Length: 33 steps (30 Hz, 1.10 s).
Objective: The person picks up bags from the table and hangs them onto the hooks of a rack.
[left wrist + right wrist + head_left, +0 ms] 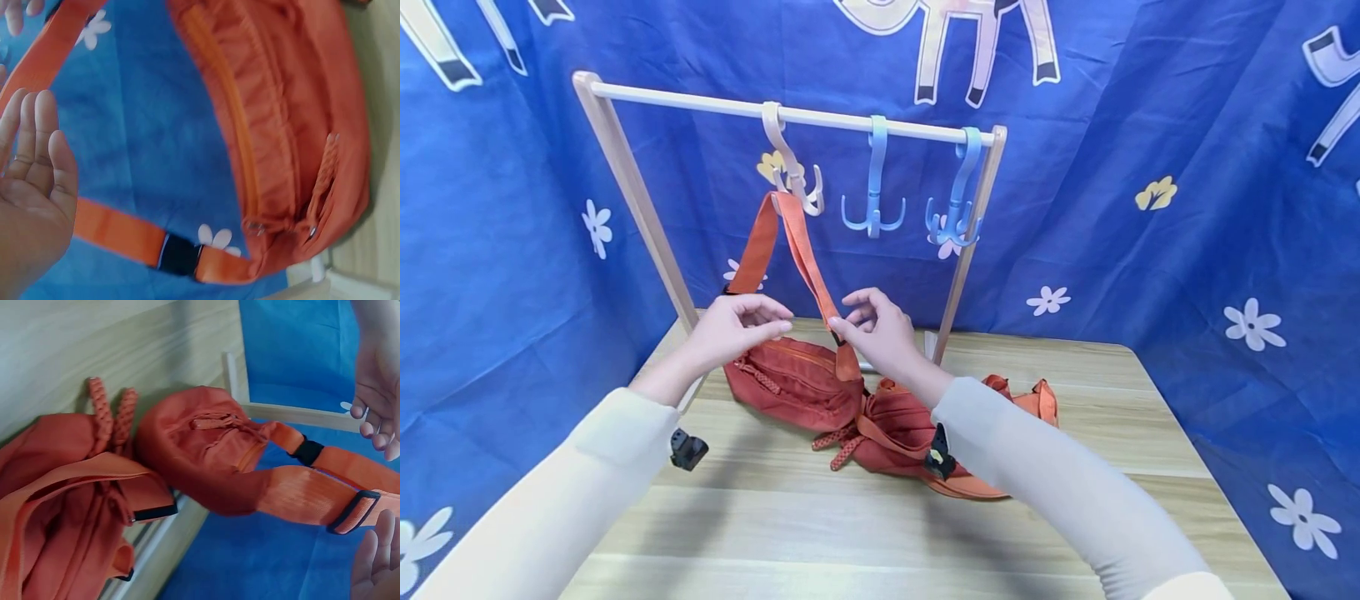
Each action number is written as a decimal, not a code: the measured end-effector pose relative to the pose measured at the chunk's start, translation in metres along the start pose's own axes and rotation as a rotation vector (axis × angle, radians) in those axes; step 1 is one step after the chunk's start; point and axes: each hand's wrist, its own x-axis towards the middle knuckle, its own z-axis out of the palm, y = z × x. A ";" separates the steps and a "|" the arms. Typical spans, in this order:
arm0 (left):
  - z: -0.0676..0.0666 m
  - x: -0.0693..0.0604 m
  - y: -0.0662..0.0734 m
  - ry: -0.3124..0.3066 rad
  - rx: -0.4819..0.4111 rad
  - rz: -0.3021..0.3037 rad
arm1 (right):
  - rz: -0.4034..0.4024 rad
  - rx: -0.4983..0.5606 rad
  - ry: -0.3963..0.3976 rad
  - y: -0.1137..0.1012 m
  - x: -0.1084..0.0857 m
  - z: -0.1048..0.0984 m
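Observation:
A red-orange waist bag (793,383) hangs by its orange strap (805,258) from the beige hook (790,154), its body low over the tabletop. Left of the strap is my left hand (733,333), fingers relaxed and holding nothing; in the left wrist view that hand (37,175) shows its palm beside the strap. My right hand (883,333) is at the strap's right side, thumb tip at or very near the black slider; whether it touches is unclear. In the right wrist view, its loosely extended fingers (378,550) lie beside the slider (354,512).
A second red bag (895,429) lies on the wooden table (737,525), against the hanging one and partly behind my right forearm. Two blue hooks (874,183) hang farther right on the white rail (692,98). A blue patterned curtain (1097,208) surrounds the table.

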 end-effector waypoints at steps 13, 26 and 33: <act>0.059 -0.021 -0.006 -0.076 -0.160 0.040 | 0.011 -0.044 -0.095 0.033 -0.026 -0.021; 0.110 -0.047 0.000 -0.086 -0.312 0.030 | 0.098 -0.036 -0.162 0.059 -0.052 -0.046; 0.136 -0.055 0.003 -0.044 -0.362 0.009 | 0.076 -0.047 -0.227 0.070 -0.065 -0.061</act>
